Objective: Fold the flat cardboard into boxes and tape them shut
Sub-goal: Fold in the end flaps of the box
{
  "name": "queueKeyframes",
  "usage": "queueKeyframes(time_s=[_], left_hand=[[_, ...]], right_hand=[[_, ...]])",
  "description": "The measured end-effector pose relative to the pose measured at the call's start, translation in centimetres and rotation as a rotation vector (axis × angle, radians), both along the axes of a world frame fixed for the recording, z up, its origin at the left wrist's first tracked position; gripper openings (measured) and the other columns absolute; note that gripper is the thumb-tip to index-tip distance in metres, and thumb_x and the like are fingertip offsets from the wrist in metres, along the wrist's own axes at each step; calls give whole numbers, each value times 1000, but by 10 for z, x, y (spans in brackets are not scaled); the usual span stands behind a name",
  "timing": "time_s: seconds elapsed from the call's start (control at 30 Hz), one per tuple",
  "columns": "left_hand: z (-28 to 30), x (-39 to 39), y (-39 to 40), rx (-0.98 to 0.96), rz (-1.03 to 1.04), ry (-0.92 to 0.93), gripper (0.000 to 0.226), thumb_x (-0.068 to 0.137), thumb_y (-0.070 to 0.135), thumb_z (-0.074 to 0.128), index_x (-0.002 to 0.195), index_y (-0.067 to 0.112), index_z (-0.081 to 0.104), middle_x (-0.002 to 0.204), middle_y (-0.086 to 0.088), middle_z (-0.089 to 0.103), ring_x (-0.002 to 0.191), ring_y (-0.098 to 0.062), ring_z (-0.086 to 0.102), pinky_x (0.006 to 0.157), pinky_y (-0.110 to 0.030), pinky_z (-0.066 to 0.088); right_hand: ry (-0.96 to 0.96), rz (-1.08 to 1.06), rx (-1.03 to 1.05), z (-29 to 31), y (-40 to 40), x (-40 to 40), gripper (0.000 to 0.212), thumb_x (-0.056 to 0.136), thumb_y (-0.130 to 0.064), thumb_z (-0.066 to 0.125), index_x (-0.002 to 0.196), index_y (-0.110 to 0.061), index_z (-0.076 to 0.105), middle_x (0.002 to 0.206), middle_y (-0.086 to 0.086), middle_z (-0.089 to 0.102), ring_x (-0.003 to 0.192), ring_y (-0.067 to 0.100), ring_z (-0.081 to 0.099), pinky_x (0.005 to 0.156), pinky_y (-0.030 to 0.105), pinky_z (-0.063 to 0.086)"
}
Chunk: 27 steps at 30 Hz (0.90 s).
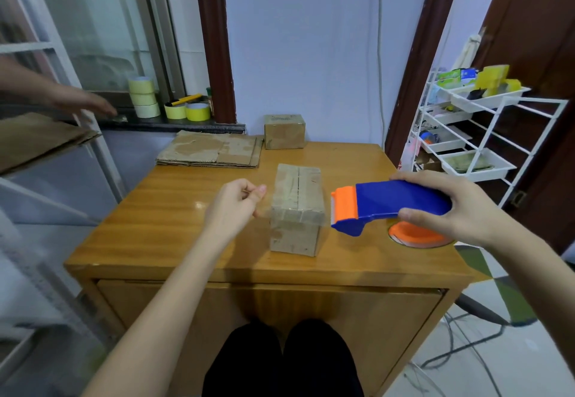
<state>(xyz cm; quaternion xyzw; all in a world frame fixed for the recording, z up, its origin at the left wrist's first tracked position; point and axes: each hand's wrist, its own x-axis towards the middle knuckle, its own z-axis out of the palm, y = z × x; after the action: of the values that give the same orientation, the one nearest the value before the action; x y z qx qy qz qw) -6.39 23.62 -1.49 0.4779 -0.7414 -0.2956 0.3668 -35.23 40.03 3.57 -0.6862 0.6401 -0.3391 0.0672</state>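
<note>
Right now the folded cardboard box [297,210] stands upright near the middle of the wooden table [161,219], its top flaps closed with a seam running along the top. The left hand [233,207] hovers just beside the box's left side, thumb and fingertips pinched together on the end of a strip of clear tape [264,207] that stretches across the box's near top edge toward the dispenser. The right hand [460,207] grips the blue and orange tape dispenser [389,207], fingers curled over the blue body and thumb beneath, holding it just to the right of the box with its orange toothed end facing the box. Under the dispenser an orange roll holder [417,235] shows, close above the table. At the table's far left lies a stack of flat cardboard [211,149], and just beside it at the far edge sits another small closed box [284,131]. On the window ledge behind stand several rolls of yellow tape [144,98]. At the left edge another person's hand [84,102] reaches toward the ledge above a brown cardboard sheet [40,138]. A white wire rack [485,129] with assorted items stands to the right of the table.
</note>
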Motion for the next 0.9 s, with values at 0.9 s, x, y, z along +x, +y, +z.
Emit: queueKeyframes(time_s=[0.9], left_hand=[[-1, -4, -14, 23, -29, -86, 25, 94, 44, 53, 78, 25, 57, 60, 5, 65, 73, -22, 66, 69, -26, 44]], right_hand=[[302, -150, 81, 29, -34, 14, 47, 71, -55, 68, 115, -40, 64, 94, -24, 59, 82, -1, 52, 71, 20, 38]])
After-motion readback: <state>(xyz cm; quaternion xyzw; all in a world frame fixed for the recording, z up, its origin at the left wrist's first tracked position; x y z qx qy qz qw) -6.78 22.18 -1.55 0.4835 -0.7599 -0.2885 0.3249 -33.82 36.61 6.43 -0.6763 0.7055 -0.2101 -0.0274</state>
